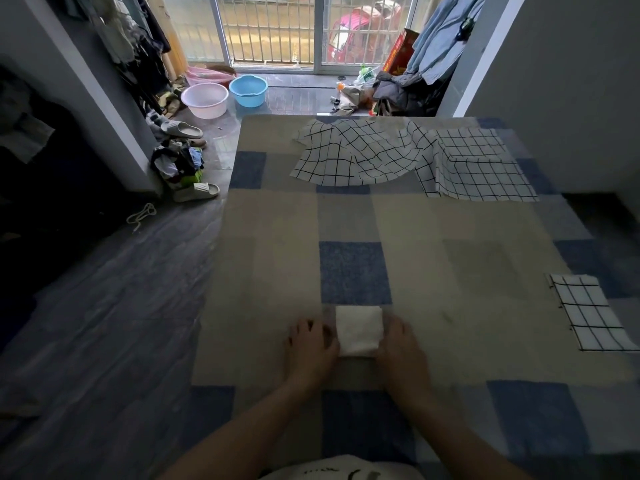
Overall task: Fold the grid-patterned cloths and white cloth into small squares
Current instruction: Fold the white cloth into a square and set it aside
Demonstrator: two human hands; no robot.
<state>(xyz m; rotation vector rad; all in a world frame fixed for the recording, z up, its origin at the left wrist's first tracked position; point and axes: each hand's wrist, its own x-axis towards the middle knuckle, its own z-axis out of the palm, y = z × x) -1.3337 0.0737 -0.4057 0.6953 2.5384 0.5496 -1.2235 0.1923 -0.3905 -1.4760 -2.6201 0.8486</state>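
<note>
Both your forearms reach forward from the bottom of the view and angle inward toward each other. Your left hand (pixel 311 344) lies palm down, fingers loosely spread and pointing ahead. Your right hand (pixel 401 346) mirrors it close by, palm down; its fingertips seem slightly bent, though dim light blurs them.

White cloth (pixel 359 330): folded small square, near edge of mat. Grid-patterned cloths (pixel 360 154): crumpled along far edge; folded one (pixel 588 313) at right edge.
</note>
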